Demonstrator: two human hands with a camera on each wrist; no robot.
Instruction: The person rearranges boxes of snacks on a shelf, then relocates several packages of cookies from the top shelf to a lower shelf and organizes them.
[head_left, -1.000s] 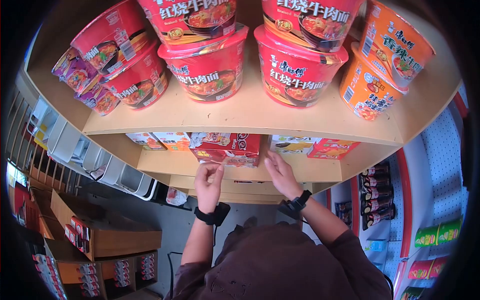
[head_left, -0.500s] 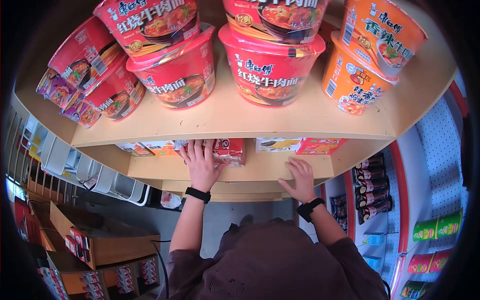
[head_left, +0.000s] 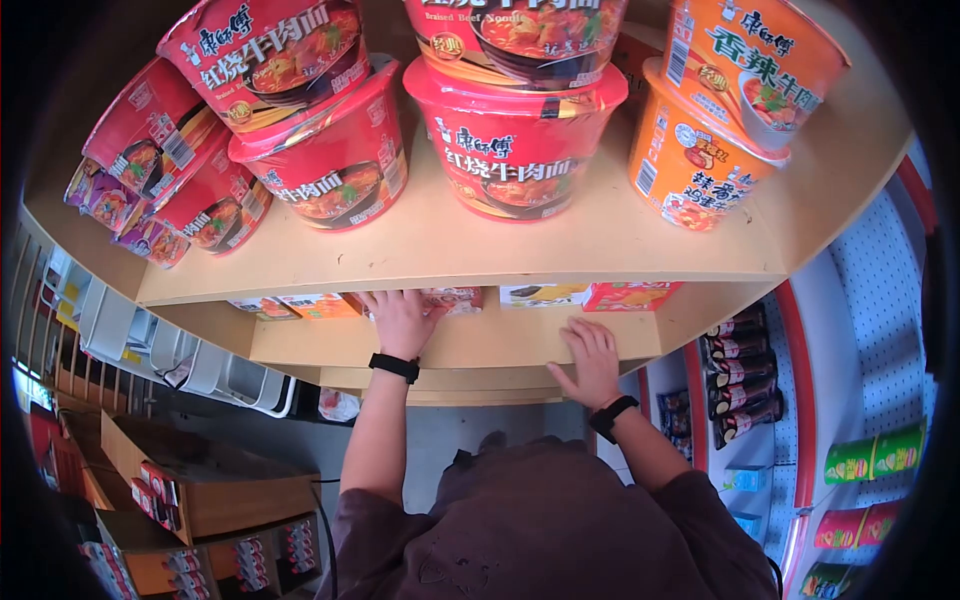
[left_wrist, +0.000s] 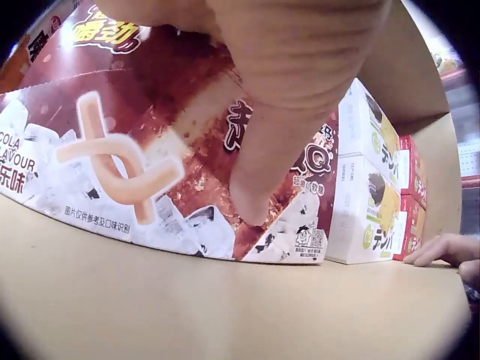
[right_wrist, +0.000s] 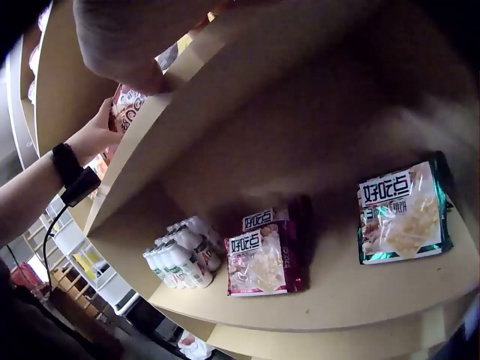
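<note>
Purple noodle tubs, stacked, sealed, up and left of left hand. Glossy red round noodle tubs beside them, also stacked, above left hand. Orange-and-white cardboard boxes, on the shelf compartment's floor, left of left hand. Left hand: fingers apart, straight over the top of dark-red cola-flavour cardboard box, thumb pressed on its printed front; box directly under and ahead of the hand, on pale wooden shelf. White-and-yellow cardboard boxes, stacked, right of left hand. Right hand: palm down, fingers straight, thumb apart, fingertips on the shelf. Red cardboard boxes just ahead of it. Below right hand, lower shelf, left to right: white bottles grouped, dark-pink snack bags, green snack bag. Orange round noodle tubs, stacked, above and right of right hand.
</note>
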